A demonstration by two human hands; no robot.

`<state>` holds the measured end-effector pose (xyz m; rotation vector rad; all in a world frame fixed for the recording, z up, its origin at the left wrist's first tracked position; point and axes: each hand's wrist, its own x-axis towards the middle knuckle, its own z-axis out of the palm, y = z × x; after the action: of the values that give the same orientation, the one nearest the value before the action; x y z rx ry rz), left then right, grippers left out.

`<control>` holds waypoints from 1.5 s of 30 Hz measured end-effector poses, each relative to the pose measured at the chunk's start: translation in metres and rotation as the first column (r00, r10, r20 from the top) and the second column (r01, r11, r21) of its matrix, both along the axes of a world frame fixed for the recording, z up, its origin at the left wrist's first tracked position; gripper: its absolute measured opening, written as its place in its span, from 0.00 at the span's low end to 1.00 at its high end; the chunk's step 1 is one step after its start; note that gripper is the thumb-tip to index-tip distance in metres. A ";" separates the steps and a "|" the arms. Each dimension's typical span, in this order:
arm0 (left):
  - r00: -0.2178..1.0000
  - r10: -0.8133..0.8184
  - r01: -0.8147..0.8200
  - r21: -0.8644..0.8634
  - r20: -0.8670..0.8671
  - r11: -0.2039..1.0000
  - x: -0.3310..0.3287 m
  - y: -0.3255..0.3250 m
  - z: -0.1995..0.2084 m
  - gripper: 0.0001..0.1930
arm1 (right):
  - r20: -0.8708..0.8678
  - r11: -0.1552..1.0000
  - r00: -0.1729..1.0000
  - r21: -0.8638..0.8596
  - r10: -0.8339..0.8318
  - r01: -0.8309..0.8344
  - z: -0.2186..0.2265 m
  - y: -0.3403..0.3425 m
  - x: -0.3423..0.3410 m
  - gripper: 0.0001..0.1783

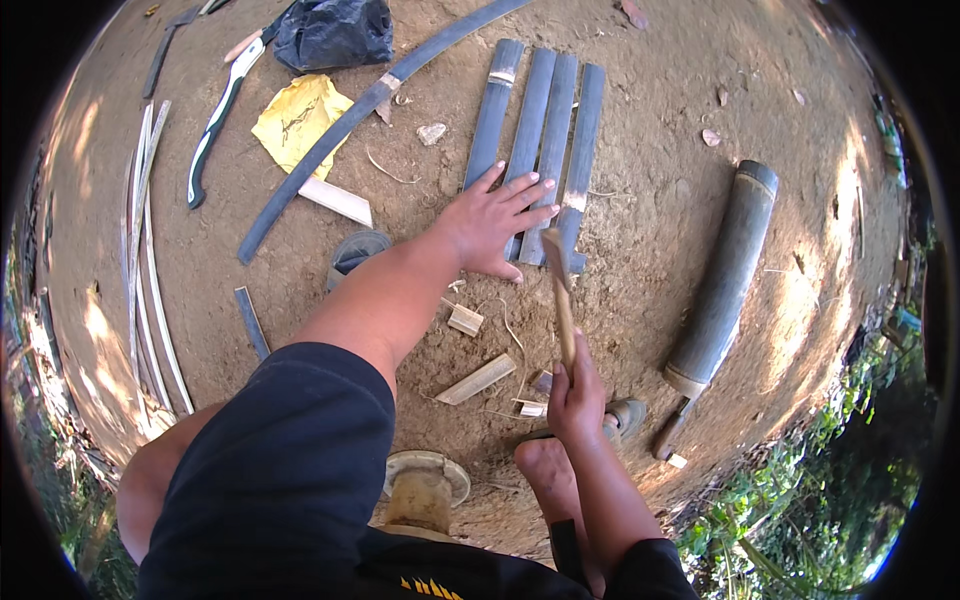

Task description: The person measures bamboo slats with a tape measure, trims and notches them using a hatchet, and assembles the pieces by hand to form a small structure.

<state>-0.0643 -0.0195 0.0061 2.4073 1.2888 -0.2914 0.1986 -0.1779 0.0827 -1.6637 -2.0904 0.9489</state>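
Note:
Several dark split bamboo slats (530, 105) lie side by side on the dirt, roughly parallel. My left hand (495, 220) rests across their near ends, fingers spread and palm down. My right hand (577, 400) is closed around the wooden handle of a hammer (565, 320). Its narrow head is up beside the near end of the rightmost slat; whether it touches the bamboo I cannot tell. Small bamboo offcuts (477, 379) and thin shavings lie on the ground between my arms.
At right lies a thick bamboo section (727, 275), with a wooden-handled tool (673, 432) by its near end. To the left are a long curved bamboo strip (350, 120), pale thin strips (145, 250), a handsaw (217, 125), a yellow wrapper (300, 118) and a black plastic bag (335, 35).

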 end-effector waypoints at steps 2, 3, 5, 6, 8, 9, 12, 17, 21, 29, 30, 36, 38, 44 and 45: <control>1.000 0.002 -0.002 0.020 0.001 1.000 -0.003 0.005 0.000 0.60 | 0.105 0.989 0.995 -0.145 0.000 0.016 -0.006 -0.002 0.002 0.35; 1.000 0.005 -0.005 0.040 0.005 0.999 -0.004 0.009 0.000 0.60 | 0.051 1.000 0.999 0.023 -0.005 0.004 -0.003 -0.007 0.003 0.33; 1.000 0.007 -0.008 0.045 0.010 0.999 -0.006 0.000 -0.005 0.61 | -0.094 0.999 0.994 0.012 -0.048 0.049 0.007 0.000 -0.006 0.33; 1.000 0.006 -0.006 -0.001 0.013 1.000 -0.003 -0.013 -0.007 0.61 | -0.155 0.997 0.985 -0.007 -0.076 0.076 0.017 -0.003 -0.009 0.33; 1.000 0.002 -0.002 -0.015 0.011 1.000 -0.001 -0.005 -0.004 0.61 | -0.094 0.994 0.993 -0.092 -0.066 0.057 0.015 -0.002 -0.001 0.33; 1.000 0.004 -0.004 0.014 0.015 1.000 0.001 0.000 -0.003 0.61 | -0.044 0.995 0.996 -0.068 -0.072 0.069 0.001 -0.008 0.004 0.33; 1.000 0.008 -0.008 -0.025 -0.013 1.000 -0.001 0.001 0.006 0.60 | 0.130 0.993 0.991 -0.109 -0.021 0.035 -0.004 -0.004 -0.002 0.33; 1.000 0.007 -0.007 -0.004 0.017 1.000 -0.002 -0.004 -0.005 0.60 | -0.164 0.992 0.986 0.121 -0.009 0.029 0.004 -0.009 -0.006 0.34; 1.000 -0.001 0.001 -0.032 -0.002 0.999 0.001 -0.001 0.005 0.60 | -0.007 0.998 1.000 -0.057 -0.024 0.023 -0.012 -0.014 0.004 0.30; 1.000 -0.002 0.002 -0.013 -0.009 1.000 -0.001 -0.001 0.001 0.60 | -0.078 0.998 0.996 0.034 -0.046 0.049 -0.015 -0.009 -0.006 0.31; 1.000 -0.001 0.001 -0.006 -0.013 1.000 -0.001 0.003 0.003 0.59 | -0.034 0.998 0.997 0.011 -0.064 0.064 -0.020 -0.010 -0.003 0.31; 1.000 0.017 -0.017 -0.023 0.015 1.000 -0.002 -0.016 -0.008 0.59 | -0.115 0.999 0.992 -0.009 -0.047 0.046 -0.003 -0.023 -0.005 0.30; 1.000 0.010 -0.010 -0.025 -0.004 1.000 -0.004 -0.002 0.001 0.60 | -0.175 0.998 0.984 -0.060 -0.042 0.032 -0.004 -0.012 -0.005 0.30; 1.000 0.012 -0.012 -0.003 -0.002 1.000 -0.005 -0.002 -0.001 0.59 | -0.014 0.993 0.999 -0.104 -0.050 0.048 -0.019 -0.009 -0.001 0.32; 1.000 0.018 -0.018 0.016 0.005 1.000 -0.007 -0.004 -0.005 0.59 | -0.056 0.996 0.996 -0.067 -0.062 0.058 -0.014 -0.008 -0.005 0.32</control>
<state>-0.0712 -0.0236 0.0012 2.4075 1.3143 -0.2707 0.1938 -0.1862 0.0685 -1.6999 -1.9801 1.0448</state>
